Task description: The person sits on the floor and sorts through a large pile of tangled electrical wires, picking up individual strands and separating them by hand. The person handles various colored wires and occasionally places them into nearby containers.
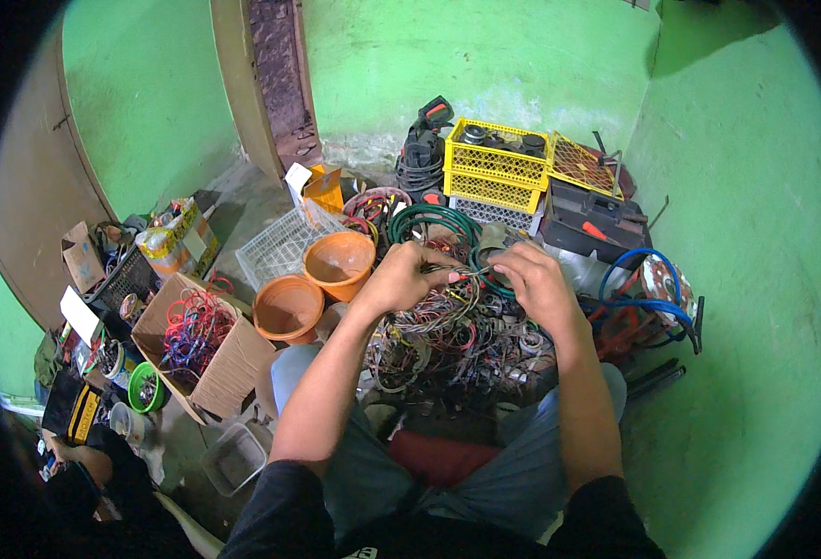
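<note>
A thin dark electric wire [474,273] runs between my two hands, held above a heap of tangled wires. My left hand [403,278] is closed on it, with thumb and forefinger pinched, and a looped grey bundle hangs just under that hand. With its fingertips pressed together, my right hand [532,282] grips the wire's other part. Below lies the heap of tangled wires [485,349], mostly grey and black with some red, in front of my knees. A coiled green hose [420,216] rests just behind the heap.
Two orange pots [287,307] and a cardboard box [229,368] of red and purple wire stand left. Stacked yellow crates [494,168], a black toolbox [589,224] and blue hose [642,303] lie right. Another person's hand [86,458] shows at lower left.
</note>
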`<control>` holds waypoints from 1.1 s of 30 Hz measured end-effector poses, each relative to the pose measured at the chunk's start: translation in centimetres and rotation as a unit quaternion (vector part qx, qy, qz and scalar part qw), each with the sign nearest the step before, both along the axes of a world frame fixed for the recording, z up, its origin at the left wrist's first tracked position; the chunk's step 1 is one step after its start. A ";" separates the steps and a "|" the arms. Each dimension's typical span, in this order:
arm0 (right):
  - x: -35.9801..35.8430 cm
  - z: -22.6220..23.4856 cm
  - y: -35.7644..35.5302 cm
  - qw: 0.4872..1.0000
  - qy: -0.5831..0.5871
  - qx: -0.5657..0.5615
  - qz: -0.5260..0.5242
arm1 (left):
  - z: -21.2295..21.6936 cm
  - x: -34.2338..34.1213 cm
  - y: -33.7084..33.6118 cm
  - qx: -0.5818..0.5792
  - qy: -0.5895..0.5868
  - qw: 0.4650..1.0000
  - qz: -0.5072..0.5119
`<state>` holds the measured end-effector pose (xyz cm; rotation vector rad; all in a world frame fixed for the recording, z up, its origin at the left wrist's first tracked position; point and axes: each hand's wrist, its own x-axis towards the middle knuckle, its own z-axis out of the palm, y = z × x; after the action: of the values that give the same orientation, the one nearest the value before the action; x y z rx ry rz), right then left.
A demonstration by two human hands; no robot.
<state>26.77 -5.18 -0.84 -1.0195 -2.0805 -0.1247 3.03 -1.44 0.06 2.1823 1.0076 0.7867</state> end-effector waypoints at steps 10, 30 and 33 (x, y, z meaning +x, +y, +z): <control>-3.7 -3.0 0.7 0.981 0.180 -0.043 -0.054 | -1.4 0.8 0.1 0.025 -0.143 0.989 0.034; -3.9 -3.5 0.9 0.662 0.541 -0.483 0.191 | -1.5 1.8 -0.4 0.172 -0.176 0.965 0.091; -2.3 -2.6 1.0 0.630 0.533 -0.522 0.214 | -1.1 1.6 -0.7 0.185 -0.138 0.969 0.087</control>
<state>24.43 -4.17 -3.42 -0.7604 -1.0131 1.6955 4.59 -2.18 -1.04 2.2175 0.9769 1.4173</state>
